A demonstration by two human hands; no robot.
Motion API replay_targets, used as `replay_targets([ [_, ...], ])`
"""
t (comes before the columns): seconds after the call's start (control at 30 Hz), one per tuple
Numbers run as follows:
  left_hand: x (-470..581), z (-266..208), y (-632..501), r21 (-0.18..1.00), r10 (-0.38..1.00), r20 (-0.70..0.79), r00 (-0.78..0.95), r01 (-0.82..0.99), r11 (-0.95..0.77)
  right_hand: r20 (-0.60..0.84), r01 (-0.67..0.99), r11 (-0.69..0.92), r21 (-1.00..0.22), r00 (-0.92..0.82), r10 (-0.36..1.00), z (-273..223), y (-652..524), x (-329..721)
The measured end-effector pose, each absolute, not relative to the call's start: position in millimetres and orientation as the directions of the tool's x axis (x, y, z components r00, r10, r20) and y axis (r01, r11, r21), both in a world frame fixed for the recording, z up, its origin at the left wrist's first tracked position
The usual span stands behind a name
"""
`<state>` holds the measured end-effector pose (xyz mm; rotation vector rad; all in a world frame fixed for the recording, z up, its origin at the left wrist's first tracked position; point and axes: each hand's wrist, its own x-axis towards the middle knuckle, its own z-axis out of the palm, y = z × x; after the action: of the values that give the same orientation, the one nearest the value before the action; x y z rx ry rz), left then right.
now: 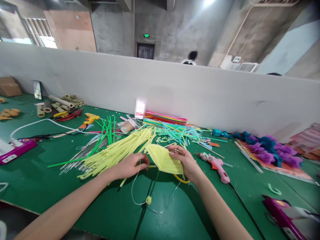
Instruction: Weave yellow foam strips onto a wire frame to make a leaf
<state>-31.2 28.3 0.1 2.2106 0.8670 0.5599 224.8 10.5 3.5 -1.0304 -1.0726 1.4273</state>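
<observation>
Just below the frame's centre, your right hand (186,161) clasped the right edge of a flat yellow straw panel (162,160), fingers curled over its top. Your left hand (132,165) pinched the panel's left tip, its grip closed there on a thin white wire (136,196) that looped down over the green bench (37,186). Loose yellow straws (112,155) lay left of the panel, and a pink glue gun (216,164) rested just right of your right wrist.
</observation>
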Motion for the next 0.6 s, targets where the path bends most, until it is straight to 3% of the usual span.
replay_targets([
  [0.17,-30.8,5.4,25.5,0.855,0.697,0.061,0.714,0.323,-0.405,-0.093,-0.232,-0.117,-0.966,-0.111,0.990,4.3,7.2,218.2],
  [0.47,-27.4,-3.6,23.8,0.851,0.687,0.011,0.726,0.355,-0.388,-0.082,-0.303,-0.127,-0.944,-0.156,0.984,1.0,1.6,207.5],
  [0.6,-28.1,-1.7,23.8,0.861,0.671,-0.006,0.741,0.345,-0.373,0.020,-0.173,0.000,-0.985,-0.109,0.994,-4.5,4.1,203.4],
])
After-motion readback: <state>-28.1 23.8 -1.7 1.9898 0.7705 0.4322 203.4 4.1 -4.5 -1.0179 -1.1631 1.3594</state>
